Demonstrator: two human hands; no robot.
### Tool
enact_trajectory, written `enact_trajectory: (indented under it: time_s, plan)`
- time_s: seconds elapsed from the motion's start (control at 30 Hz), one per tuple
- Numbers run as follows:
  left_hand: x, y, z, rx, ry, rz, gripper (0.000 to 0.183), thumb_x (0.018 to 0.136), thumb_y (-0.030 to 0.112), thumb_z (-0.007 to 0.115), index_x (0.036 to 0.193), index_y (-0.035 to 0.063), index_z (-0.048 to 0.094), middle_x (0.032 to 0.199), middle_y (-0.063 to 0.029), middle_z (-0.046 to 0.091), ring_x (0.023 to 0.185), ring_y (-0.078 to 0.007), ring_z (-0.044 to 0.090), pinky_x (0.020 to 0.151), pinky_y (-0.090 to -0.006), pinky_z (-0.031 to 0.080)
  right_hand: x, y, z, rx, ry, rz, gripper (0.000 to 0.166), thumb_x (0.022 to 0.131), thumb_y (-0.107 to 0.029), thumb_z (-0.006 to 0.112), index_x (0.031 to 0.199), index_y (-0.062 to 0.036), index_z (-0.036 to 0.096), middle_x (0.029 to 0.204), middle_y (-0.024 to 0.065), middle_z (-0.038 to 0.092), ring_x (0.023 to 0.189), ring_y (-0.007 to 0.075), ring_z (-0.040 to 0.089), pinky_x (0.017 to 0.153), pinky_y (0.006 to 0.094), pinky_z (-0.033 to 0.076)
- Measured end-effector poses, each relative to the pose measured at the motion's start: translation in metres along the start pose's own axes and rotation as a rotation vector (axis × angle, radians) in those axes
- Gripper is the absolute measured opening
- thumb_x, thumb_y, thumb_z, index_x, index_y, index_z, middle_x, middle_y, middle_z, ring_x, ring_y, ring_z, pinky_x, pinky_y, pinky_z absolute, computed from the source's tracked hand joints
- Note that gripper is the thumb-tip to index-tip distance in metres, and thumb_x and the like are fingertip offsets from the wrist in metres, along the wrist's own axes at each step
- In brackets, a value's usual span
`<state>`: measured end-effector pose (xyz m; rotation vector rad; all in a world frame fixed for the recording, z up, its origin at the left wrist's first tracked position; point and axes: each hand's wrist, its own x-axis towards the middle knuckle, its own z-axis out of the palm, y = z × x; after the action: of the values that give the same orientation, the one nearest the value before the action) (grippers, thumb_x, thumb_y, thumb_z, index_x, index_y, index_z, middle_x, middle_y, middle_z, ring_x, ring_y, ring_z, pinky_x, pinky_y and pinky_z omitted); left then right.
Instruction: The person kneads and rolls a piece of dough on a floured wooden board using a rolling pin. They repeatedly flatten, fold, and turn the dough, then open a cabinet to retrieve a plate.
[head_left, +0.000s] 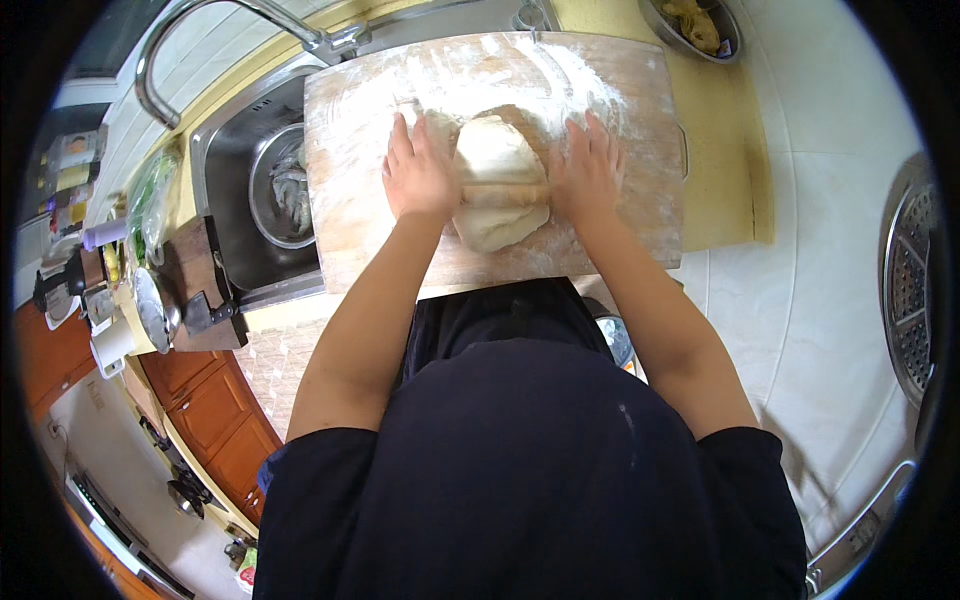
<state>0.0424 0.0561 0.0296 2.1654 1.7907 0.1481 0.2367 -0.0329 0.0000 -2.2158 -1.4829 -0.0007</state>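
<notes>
A pale oval slab of dough lies on a floury wooden board. Across its lower half runs a wooden rolling pin, slightly blurred. My left hand is palm down at the pin's left end, its fingers stretched forward over the board. At the other end, my right hand lies in the same way, fingers extended and blurred. The palms hide both pin ends. Neither hand has its fingers wrapped around the pin.
Left of the board is a steel sink holding a metal bowl, under a curved faucet. A cleaver lies on a dark cutting board farther left. Another metal bowl stands at the back right, near the tiled wall.
</notes>
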Motion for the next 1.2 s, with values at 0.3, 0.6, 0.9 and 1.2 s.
enact_trajectory:
  time_s: [0.3, 0.6, 0.9, 1.2]
  plan:
    - [-0.079, -0.045, 0.002, -0.071, -0.177, 0.11, 0.062, 0.092, 0.016, 0.045, 0.152, 0.0057, 0.032, 0.161, -0.0144, 0.027, 0.149, -0.0305, 0.025, 0.121, -0.0466, 0.02, -0.067, -0.015, -0.063, 0.006, -0.142, -0.084, 0.039, 0.09, -0.027, 0.061, 0.126, -0.0138, 0.061, 0.133, 0.0075, 0.059, 0.118, 0.0283, 0.054, 0.096, 0.0492, 0.037]
    - [-0.098, -0.047, 0.006, 0.06, -0.202, 0.079, 0.066, 0.096, 0.028, 0.049, 0.154, 0.0045, 0.027, 0.162, -0.0143, 0.025, 0.149, -0.031, 0.023, 0.121, -0.0481, 0.018, -0.081, -0.018, -0.044, -0.086, -0.252, 0.033, 0.058, 0.092, -0.027, 0.057, 0.146, -0.012, 0.043, 0.151, 0.0102, 0.043, 0.136, 0.0316, 0.041, 0.105, 0.0503, 0.031]
    - [-0.049, -0.038, 0.003, 0.136, -0.173, 0.12, 0.067, 0.096, 0.029, 0.052, 0.155, 0.0097, 0.027, 0.163, -0.013, 0.02, 0.15, -0.0327, 0.019, 0.121, -0.0523, 0.014, -0.035, -0.016, -0.012, -0.072, -0.324, 0.055, 0.065, 0.093, -0.025, 0.056, 0.151, -0.0085, 0.034, 0.156, 0.0136, 0.036, 0.142, 0.037, 0.033, 0.114, 0.0539, 0.024]
    - [0.003, -0.023, 0.008, 0.088, -0.048, -0.005, 0.061, 0.1, 0.033, 0.048, 0.155, 0.0152, 0.029, 0.165, -0.0082, 0.017, 0.151, -0.0275, 0.019, 0.122, -0.0513, 0.015, 0.012, -0.018, 0.011, -0.057, -0.131, 0.099, 0.06, 0.094, -0.019, 0.057, 0.149, -0.0083, 0.037, 0.154, 0.0146, 0.038, 0.139, 0.0376, 0.037, 0.113, 0.0558, 0.026]
